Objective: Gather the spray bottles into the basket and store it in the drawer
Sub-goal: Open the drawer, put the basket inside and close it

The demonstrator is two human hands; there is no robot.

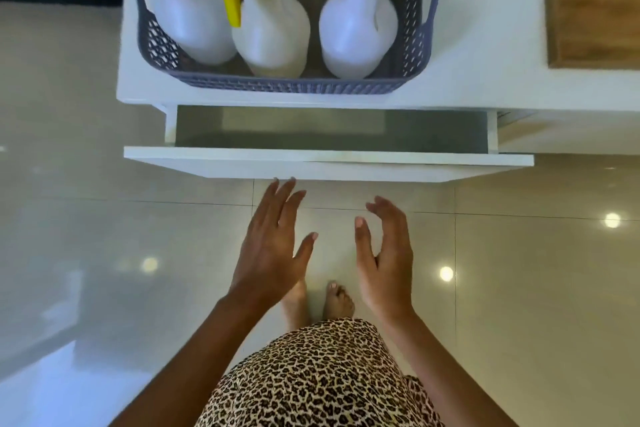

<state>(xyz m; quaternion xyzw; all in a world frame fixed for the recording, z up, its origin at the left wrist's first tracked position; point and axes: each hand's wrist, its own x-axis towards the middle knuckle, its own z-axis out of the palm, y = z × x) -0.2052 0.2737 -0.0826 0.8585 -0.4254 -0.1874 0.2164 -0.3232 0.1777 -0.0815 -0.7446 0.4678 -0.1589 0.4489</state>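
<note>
A grey perforated basket (291, 85) stands on the white cabinet top (485, 87), near its front edge. Several white spray bottles stand in it: two with yellow triggers (270, 31) on the left, one with a blue-and-white trigger (356, 31) on the right, others behind. Below the top, a white drawer (329, 163) is pulled partly out and nothing shows inside it. My left hand (273, 243) is open, its fingertips just at the drawer front's lower edge. My right hand (384, 253) is open too, fingers curved, a little short of the drawer.
A wooden panel (592, 3) lies on the cabinet top at the back right. Glossy beige floor tiles (104, 236) surround the cabinet. My bare feet (337, 302) stand just before the drawer, under a leopard-print garment (318, 374).
</note>
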